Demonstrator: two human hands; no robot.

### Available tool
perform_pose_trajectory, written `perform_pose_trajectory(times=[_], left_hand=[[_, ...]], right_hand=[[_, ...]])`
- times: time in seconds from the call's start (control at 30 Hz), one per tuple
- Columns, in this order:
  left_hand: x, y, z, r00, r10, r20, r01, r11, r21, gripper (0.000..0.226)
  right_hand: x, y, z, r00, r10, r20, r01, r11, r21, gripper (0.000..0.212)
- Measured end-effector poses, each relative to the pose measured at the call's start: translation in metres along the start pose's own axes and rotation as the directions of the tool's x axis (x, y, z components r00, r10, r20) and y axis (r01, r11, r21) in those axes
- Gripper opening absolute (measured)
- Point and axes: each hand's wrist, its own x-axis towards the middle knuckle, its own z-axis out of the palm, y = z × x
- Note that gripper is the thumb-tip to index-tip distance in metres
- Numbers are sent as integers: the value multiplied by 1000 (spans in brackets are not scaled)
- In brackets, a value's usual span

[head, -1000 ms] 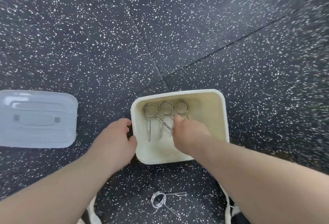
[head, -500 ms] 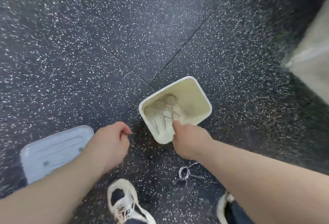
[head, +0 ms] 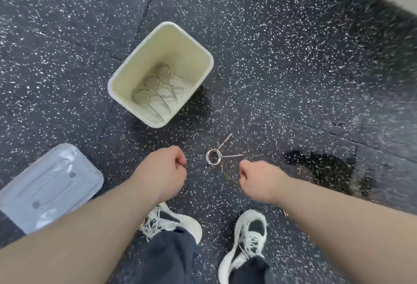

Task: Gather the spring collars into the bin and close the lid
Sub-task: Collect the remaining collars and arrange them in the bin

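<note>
Looking down, head view: a person stands over a dark speckled floor [head: 282, 58]; both shoes [head: 246, 238] show at the bottom edge.
Bin: cream plastic bin [head: 126, 76], rectangular with rounded corners, open, upright on the floor ahead of the hands.
Collars inside: three spring collars [head: 155, 87] lie on the bin's bottom, each a wire coil with two straight legs, packed side by side.
Loose collar: one spring collar [head: 213, 157] lies on the floor between the hands and near the bin, its legs splayed away from the person.
Lid: translucent bluish lid [head: 49, 184], flat with moulded ridges, rests on the floor to the left, well apart from the bin.
Left hand: left hand [head: 163, 171] curled into a loose fist, holding nothing visible.
Right hand: right hand [head: 259, 180] likewise curled and empty, just beside the loose collar's leg.
Materials: thin bright steel wire; smooth rigid plastic; the floor looks like matte rubber with tile seams.
Risk, pickup: the wire is slim and low, so a pinch on one leg could let it pivot and slip.
Risk, drop: a careless toss could bounce off the hard rim.
Risk, lid: upstanding legs could block the lid from seating.
</note>
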Motion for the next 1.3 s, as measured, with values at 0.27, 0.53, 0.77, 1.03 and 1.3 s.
perform_pose_trajectory(times=[0.27, 0.53, 0.77, 1.03, 1.3], left_hand=[[68, 28, 150, 998, 7, 61, -18, 983, 182, 41], [146, 12, 221, 999, 34, -18, -16, 791, 611, 55], [165, -12, 231, 998, 60, -21, -20, 617, 787, 40], [163, -35, 240, 958, 275, -83, -102, 595, 798, 29], [134, 4, 228, 952, 245, -184, -94, 805, 585, 36]], right_hand=[[-11, 134, 104, 992, 90, 90, -98, 992, 83, 11], [3, 214, 197, 959, 216, 186, -247, 954, 169, 15], [42, 209, 216, 936, 312, 159, -351, 832, 430, 15], [128, 206, 182, 827, 549, 123, -436, 488, 756, 44], [124, 192, 163, 705, 693, 148, -546, 399, 737, 43]])
